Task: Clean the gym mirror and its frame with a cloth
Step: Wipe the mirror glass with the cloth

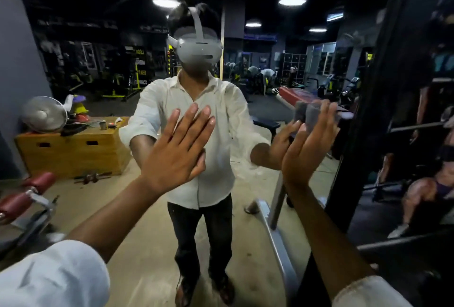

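One large wall mirror [98, 198] fills most of the view, and reflected at its left stands one yellow wooden box [71, 152]. A broad stretch of glass runs from there to the first of two bare hands. The left hand [177, 149] lies flat on the glass, its fingers straight and together, holding nothing. Well apart to its right, the right hand [307, 152] presses one grey folded cloth [308, 114] against the glass with straight, upward-pointing fingers. The cloth sits near the mirror's right edge, just beside the one black upright frame [368, 115]. Only a narrow strip of glass separates them.
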The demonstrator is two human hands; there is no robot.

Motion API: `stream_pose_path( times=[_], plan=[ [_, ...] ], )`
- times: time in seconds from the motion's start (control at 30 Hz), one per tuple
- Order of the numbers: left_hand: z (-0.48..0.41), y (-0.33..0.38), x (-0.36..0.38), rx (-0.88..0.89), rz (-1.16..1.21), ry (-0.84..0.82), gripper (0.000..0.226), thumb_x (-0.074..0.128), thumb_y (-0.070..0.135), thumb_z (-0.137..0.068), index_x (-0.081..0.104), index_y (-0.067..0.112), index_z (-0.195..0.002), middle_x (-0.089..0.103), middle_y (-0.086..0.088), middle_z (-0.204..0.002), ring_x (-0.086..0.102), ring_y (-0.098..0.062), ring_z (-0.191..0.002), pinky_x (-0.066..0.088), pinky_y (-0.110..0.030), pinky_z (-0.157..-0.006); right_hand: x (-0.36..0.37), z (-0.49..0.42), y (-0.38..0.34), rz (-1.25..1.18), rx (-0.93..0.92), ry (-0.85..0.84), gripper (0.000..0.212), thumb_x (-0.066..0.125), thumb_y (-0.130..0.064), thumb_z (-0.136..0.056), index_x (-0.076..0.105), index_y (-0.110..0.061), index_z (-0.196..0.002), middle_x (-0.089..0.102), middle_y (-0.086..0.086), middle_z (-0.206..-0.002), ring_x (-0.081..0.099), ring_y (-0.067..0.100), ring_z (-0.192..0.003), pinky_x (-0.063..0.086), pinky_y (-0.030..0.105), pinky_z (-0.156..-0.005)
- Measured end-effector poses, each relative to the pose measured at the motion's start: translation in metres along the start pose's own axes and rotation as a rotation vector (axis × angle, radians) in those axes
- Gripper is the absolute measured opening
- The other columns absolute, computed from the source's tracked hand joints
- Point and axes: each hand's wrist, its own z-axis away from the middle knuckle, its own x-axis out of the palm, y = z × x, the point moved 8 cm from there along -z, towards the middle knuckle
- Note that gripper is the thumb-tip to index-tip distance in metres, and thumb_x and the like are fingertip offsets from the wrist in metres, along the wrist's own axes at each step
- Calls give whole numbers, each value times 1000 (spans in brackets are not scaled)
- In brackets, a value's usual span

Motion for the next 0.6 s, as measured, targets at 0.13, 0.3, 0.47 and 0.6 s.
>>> stream_pose_path(
  times=[0.13,0.3,0.47,0.6],
  plan=[
    [0,0,-2,0,-1,7,73,42,32,-106,19,4,-168,13,-20,-176,14,-40,-163,18,-60,-131,3,39,-2,-44,177,72,54,42,-14,-109,33,0,-161,29,19,-170,21,33,-160,27,63,-123],
    [0,-1,-3,5,32,0,73,39,34,-107,15,3,-169,11,-19,-177,11,-38,-164,16,-58,-132,48,94,-104,-43,-205,-249,59,47,-15,-107,30,-3,-162,25,17,-171,16,37,-161,16,60,-129],
    [3,1,-5,-27,107,-3,73,39,35,-107,15,1,-168,12,-18,-177,12,-37,-164,19,-59,-131,56,115,-120,64,-622,-456,62,50,-10,-105,30,-7,-164,25,15,-172,17,37,-161,13,55,-131],
    [2,13,-3,-55,143,-5,74,41,31,-106,16,0,-168,10,-21,-176,12,-41,-163,19,-66,-128,19,36,-46,158,-432,-287,65,57,-13,-102,33,-8,-163,25,12,-172,18,32,-161,12,55,-131]
  ],
)
